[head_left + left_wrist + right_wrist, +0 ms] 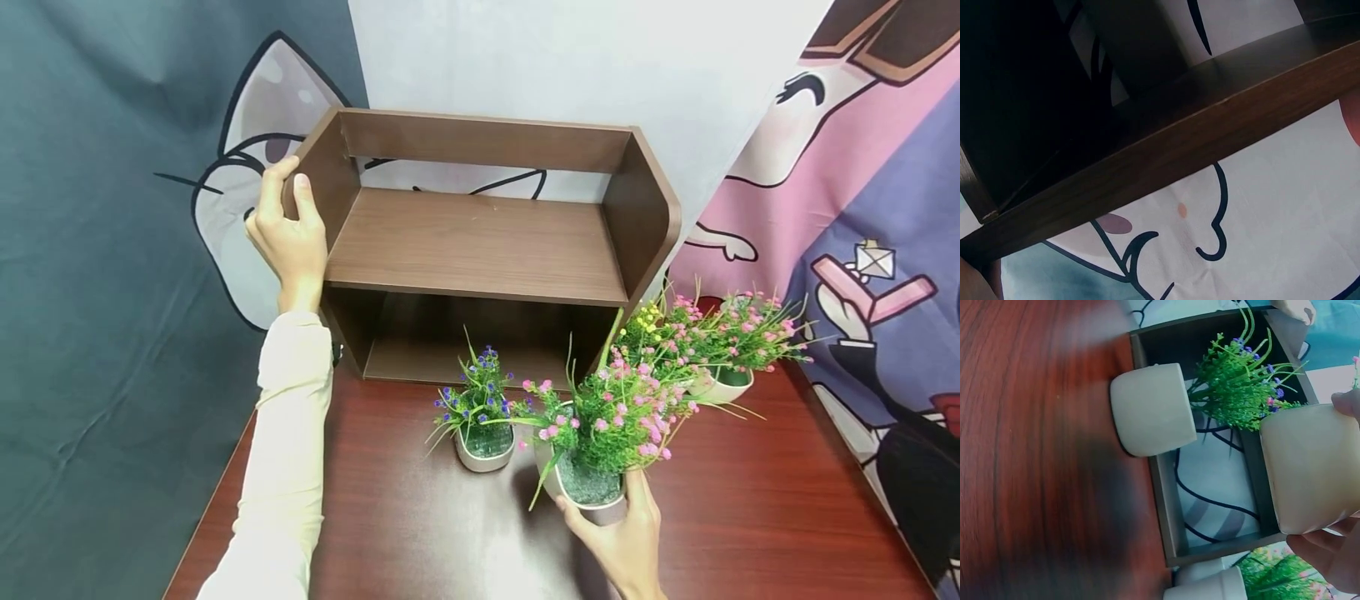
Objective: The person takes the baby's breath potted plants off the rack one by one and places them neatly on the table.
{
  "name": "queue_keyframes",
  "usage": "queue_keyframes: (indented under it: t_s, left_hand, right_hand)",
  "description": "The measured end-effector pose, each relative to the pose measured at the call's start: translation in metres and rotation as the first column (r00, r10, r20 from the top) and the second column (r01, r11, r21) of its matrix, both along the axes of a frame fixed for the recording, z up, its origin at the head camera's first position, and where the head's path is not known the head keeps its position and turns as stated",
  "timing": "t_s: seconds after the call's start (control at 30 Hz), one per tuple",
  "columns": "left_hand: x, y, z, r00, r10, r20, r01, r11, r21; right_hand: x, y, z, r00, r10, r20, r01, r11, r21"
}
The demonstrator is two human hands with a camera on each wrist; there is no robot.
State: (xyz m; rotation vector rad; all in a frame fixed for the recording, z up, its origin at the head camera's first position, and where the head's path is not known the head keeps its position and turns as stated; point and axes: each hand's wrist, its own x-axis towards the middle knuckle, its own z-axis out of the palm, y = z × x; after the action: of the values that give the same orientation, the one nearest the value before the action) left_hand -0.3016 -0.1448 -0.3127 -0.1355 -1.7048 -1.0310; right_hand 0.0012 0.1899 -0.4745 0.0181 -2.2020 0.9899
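Observation:
My right hand (626, 537) grips a white pot of pink artificial flowers (618, 417) by its sides. In the right wrist view this pot (1310, 469) is off the table, with fingers and thumb around it. My left hand (292, 237) holds the upper edge of the left side panel of a brown two-tier shelf (480, 242), fingers and thumb on either side. The left wrist view shows the panel edge (1166, 137) close up. A smaller potted plant with blue flowers (483, 425) stands upright on the table before the shelf, left of the held pot.
On the reddish-brown table (405, 517), pots with pink flowers (738, 350) and yellow flowers (645, 329) stand beside the shelf's right side. A grey-green curtain (97, 292) hangs on the left, and a printed cartoon cloth (877, 208) hangs on the right.

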Motion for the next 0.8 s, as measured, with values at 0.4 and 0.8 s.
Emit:
queue_keyframes:
  t_s: [0.4,0.8]
  left_hand:
    - [0.0,0.005,-0.002,0.999,0.003,0.042,-0.003,1.0,0.011]
    - [0.002,0.008,0.001,0.999,0.005,0.034,-0.006,1.0,0.013]
  right_hand:
    - [0.025,0.009,0.012,0.994,-0.102,0.027,0.104,0.992,-0.074]
    - [0.048,0.026,0.002,0.984,-0.133,-0.123,0.132,0.991,-0.016]
